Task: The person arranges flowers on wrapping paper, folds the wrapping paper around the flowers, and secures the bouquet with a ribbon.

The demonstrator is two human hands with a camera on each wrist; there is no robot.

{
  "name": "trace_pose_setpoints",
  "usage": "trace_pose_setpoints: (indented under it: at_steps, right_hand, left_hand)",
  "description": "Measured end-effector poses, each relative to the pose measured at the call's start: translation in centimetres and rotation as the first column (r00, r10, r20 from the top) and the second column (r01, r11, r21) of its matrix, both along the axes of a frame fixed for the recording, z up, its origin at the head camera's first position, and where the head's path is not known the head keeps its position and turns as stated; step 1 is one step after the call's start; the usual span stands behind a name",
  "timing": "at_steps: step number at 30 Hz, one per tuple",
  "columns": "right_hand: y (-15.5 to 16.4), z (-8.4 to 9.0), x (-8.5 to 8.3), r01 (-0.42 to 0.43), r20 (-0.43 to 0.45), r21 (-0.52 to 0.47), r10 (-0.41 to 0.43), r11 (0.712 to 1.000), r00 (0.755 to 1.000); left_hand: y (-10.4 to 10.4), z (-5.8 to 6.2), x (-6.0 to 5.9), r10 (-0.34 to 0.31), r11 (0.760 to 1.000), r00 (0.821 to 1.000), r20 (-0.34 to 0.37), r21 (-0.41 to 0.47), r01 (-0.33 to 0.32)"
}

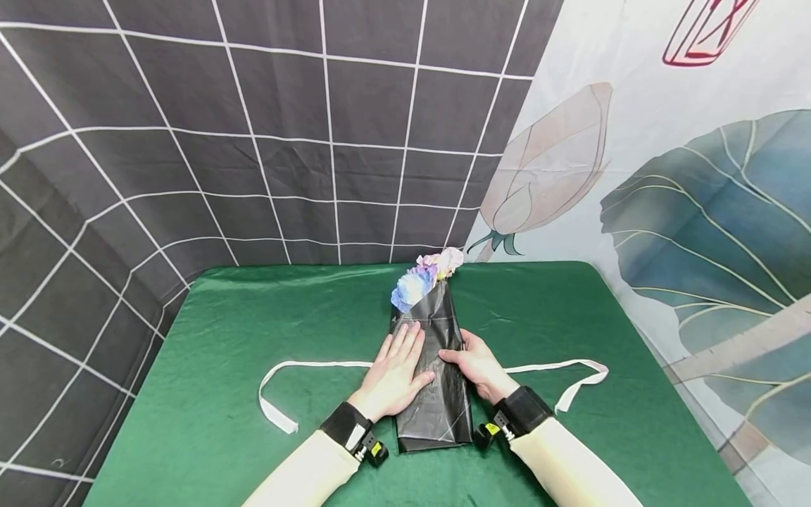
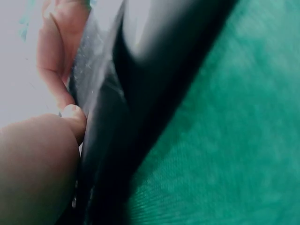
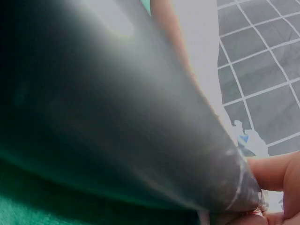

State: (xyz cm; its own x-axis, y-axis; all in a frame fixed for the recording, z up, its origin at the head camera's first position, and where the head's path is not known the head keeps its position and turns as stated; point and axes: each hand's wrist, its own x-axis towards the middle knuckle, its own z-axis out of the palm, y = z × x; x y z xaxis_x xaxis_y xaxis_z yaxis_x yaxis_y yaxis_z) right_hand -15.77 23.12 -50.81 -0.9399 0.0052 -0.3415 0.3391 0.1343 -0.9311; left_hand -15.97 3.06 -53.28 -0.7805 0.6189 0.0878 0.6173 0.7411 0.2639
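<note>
Head view: one black wrapper (image 1: 437,373) lies mid-worktop (image 1: 253,317), long axis running straight away from the person, one bunch of flowers (image 1: 423,278) poking out the far end. One white ribbon (image 1: 317,366) passes under it crosswise, a tail out each side. Left hand (image 1: 394,373) lies flat on the wrapper's left half, fingers straight, pressing, nothing grasped. Right hand (image 1: 478,366) sits at the wrapper's right edge, fingers curled over that edge, grip holding the paper. Both hands are about level along the length, one on each side of the wrapper. Two hands, two wrist straps.

Left wrist view: blurry; thumb (image 2: 72,119) touches the dark wrapper (image 2: 140,93), which rises over the green cloth (image 2: 234,140). The other hand's fingers (image 2: 58,47) show past the fold.

Right wrist view: wrapper (image 3: 108,108) fills the frame, very close. Fingertips (image 3: 274,171) meet its edge at lower right; looks like a pinch.
</note>
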Motion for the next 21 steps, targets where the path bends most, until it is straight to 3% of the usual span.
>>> trace_pose_setpoints:
  at_steps: [4, 6, 7, 9, 11, 12, 14, 17, 21]
  right_hand:
    - [0.0, -0.1, -0.2, -0.02, -0.022, 0.094, 0.022, 0.995, 1.0]
    - [0.1, -0.1, -0.3, -0.02, -0.071, 0.233, 0.038, 0.972, 0.997]
    - [0.2, -0.1, -0.4, -0.02, -0.097, 0.32, 0.054, 0.947, 0.994]
    - [0.6, -0.3, -0.5, -0.014, -0.149, 0.505, 0.103, 0.863, 0.983]
    - [1.0, -0.3, -0.7, 0.006, -0.187, 0.663, 0.157, 0.749, 0.97]
    - [1.2, -0.4, -0.7, 0.006, -0.193, 0.714, 0.189, 0.7, 0.963]
    - [1.6, -0.5, -0.8, -0.01, -0.193, 0.773, 0.25, 0.635, 0.949]
    - [2.0, -0.5, -0.5, -0.028, -0.197, 0.801, 0.309, 0.598, 0.93]
    - [2.4, -0.2, -0.2, -0.041, -0.208, 0.805, 0.345, 0.592, 0.915]
  left_hand:
    - [-0.2, -0.1, 0.3, -0.006, 1.0, 1.0, -0.005, -0.01, 0.006]
    - [-0.3, -0.1, 0.5, -0.012, 1.0, 1.0, -0.019, -0.016, 0.012]
    - [-0.3, -0.1, 0.6, -0.013, 1.0, 1.0, -0.026, -0.027, 0.012]
    - [-0.4, 0.0, 0.7, -0.015, 0.999, 0.999, -0.038, -0.042, 0.013]
    - [-0.6, 0.1, 0.7, -0.022, 0.998, 0.999, -0.042, -0.054, 0.019]
    - [-0.7, 0.2, 0.7, -0.027, 0.998, 0.999, -0.036, -0.058, 0.025]
    - [-1.1, 0.4, 0.8, -0.047, 0.997, 0.999, 0.008, -0.058, 0.047]
    - [-1.9, 0.7, 0.8, -0.086, 0.995, 0.991, 0.103, -0.043, 0.09]
    - [-3.0, 1.1, 1.0, -0.143, 0.987, 0.967, 0.213, -0.043, 0.156]
